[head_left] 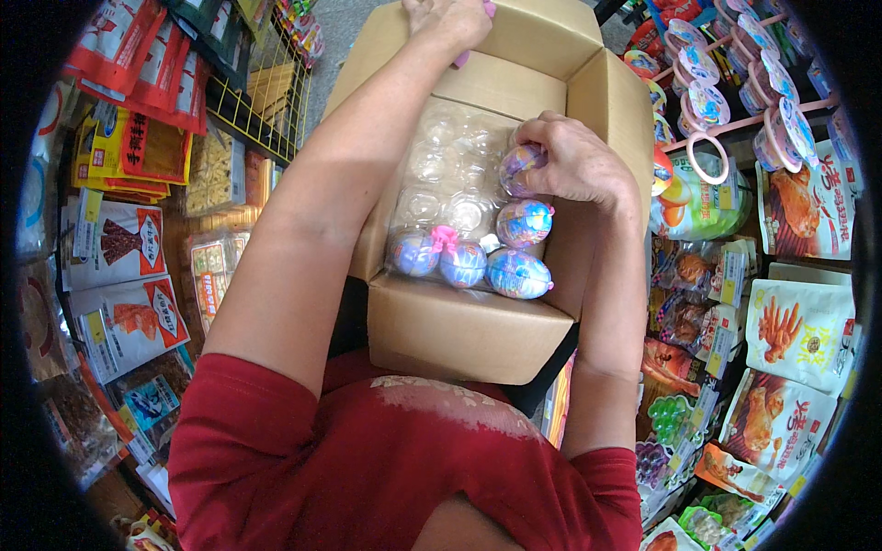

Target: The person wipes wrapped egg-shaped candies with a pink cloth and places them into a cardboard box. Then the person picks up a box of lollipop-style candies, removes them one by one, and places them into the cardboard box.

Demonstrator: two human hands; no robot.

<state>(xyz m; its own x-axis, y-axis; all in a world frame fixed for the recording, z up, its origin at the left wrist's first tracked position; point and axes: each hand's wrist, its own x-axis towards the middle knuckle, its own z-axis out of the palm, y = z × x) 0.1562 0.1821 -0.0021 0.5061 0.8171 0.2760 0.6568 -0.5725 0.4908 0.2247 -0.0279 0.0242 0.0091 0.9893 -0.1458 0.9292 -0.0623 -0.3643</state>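
Note:
An open cardboard box stands before me with a clear plastic tray of round hollows inside. Several blue and pink printed egg-shaped packs sit along the tray's near edge and right side, some with pink tops. My right hand is closed round a purple and blue egg-shaped pack at the tray's right side. At the box's far left edge is my left hand, with bits of something pink showing beside its fingers; the fingers are partly hidden.
Shelves of packaged snacks flank me, with red pouches at upper left and white food bags at right. Cups hang in pink rings at upper right. A yellow wire rack stands left of the box.

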